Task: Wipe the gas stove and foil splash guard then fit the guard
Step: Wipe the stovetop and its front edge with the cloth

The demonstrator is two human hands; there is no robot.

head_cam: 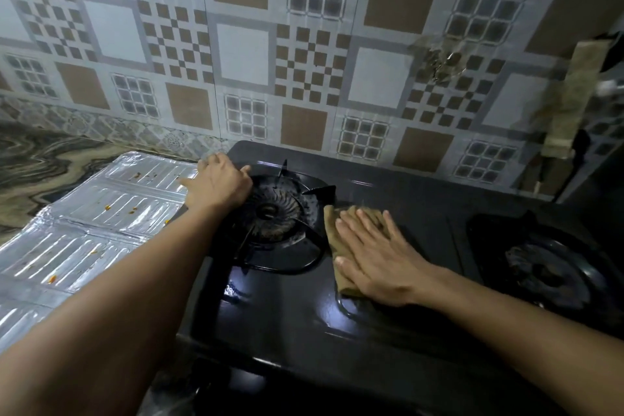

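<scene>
A tiled wall (243,54) fills the far side, patterned in brown squares, white squares, checkerboards and grey grids. A dark stained patch (442,61) mars it toward the right. At far left lies a marbled counter (50,159) with swirling dark and tan veins. A worn brownish strip (570,98) hangs at the right edge.

1. Gas stove (297,307): black, glossy top with light glare; two burners. Left burner (270,213) carries a black pan support with greyish residue around the ring. Right burner (543,267) sits well apart, toward the stove's right end.
2. Foil splash guard (84,213): silver, ribbed, creased; lies flat just left of the stove, touching its left edge; orange and brown specks on its surface.
3. Cloth (337,240): tan-brown, flat on the stove top, just right of the left burner.
</scene>
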